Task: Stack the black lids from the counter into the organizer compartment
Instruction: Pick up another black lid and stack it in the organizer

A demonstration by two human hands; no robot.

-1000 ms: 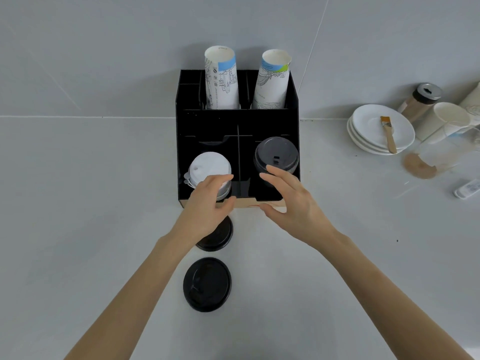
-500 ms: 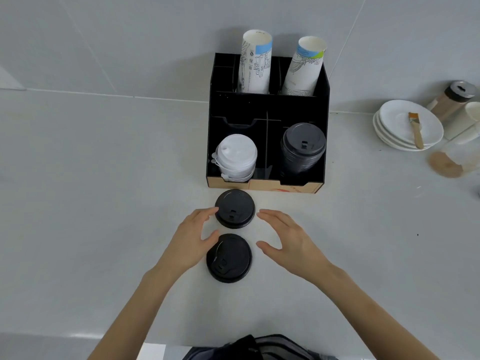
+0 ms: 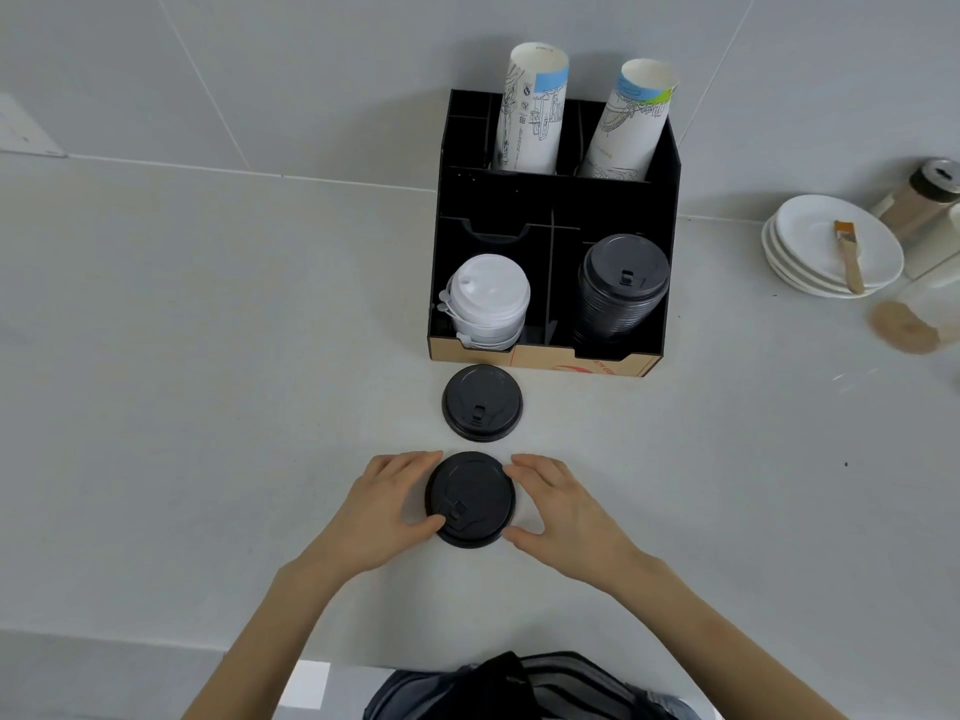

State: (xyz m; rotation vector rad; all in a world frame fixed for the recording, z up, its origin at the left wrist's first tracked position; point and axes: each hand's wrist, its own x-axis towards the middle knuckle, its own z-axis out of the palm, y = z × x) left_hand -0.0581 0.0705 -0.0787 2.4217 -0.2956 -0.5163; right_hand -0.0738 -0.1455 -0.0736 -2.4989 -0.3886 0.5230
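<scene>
Both hands cup near black lid point(image 3: 470, 498) on counter point(image 3: 208, 407).
Left hand point(image 3: 387, 509) and right hand point(image 3: 563, 509) fingertips at rim, grasp looks loose; second lid point(image 3: 482, 402) beyond, untouched.

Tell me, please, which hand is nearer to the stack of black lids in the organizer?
The right hand, though both are well short of the stack of black lids. It sits below the stack, on the right edge of the near lid; the left hand is on that lid's left edge, farther off.

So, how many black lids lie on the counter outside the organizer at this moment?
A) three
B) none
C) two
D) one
C: the near lid sits between the left hand and right hand, and the far lid lies just before the organizer.
</scene>
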